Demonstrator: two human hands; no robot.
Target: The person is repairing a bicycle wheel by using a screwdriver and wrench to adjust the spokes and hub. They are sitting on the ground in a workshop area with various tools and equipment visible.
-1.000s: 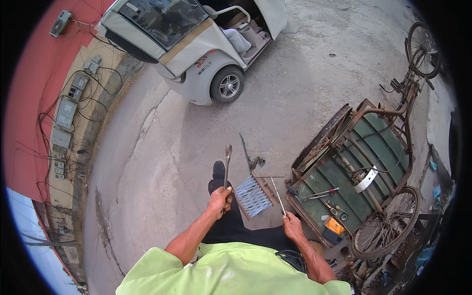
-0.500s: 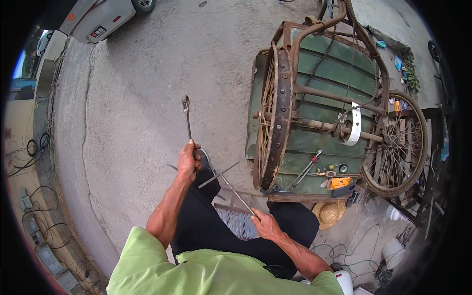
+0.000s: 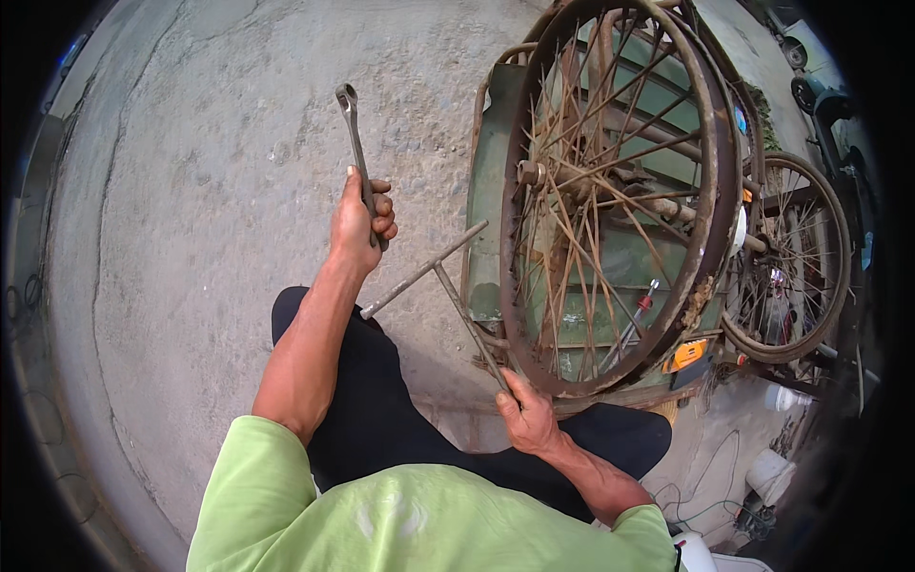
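Observation:
In my left hand (image 3: 357, 227) is a ring spanner (image 3: 353, 124), its ring end pointing up and away from me. The fingers are wrapped round its lower part. My right hand (image 3: 530, 419) grips the lower end of a T-shaped metal bar (image 3: 459, 303). The crosspiece of the bar lies aslant between my two hands. Just beyond the right hand stands a rusty spoked wheel (image 3: 703, 238) of an overturned cart with a green ribbed body (image 3: 488, 214). Neither tool visibly touches the wheel hub (image 3: 572, 181), which has a nut on its near end.
A second spoked wheel (image 3: 839, 219) is at the far side of the axle. Behind the spokes lies a red-handled tool (image 3: 644, 303), with an orange box (image 3: 686, 356) nearby. White containers (image 3: 768, 472) and a green hose stand at lower right.
I am closer to the cart, and the near wheel looks larger and shows more of its spokes. Both hands keep their tools and have moved forward with them.

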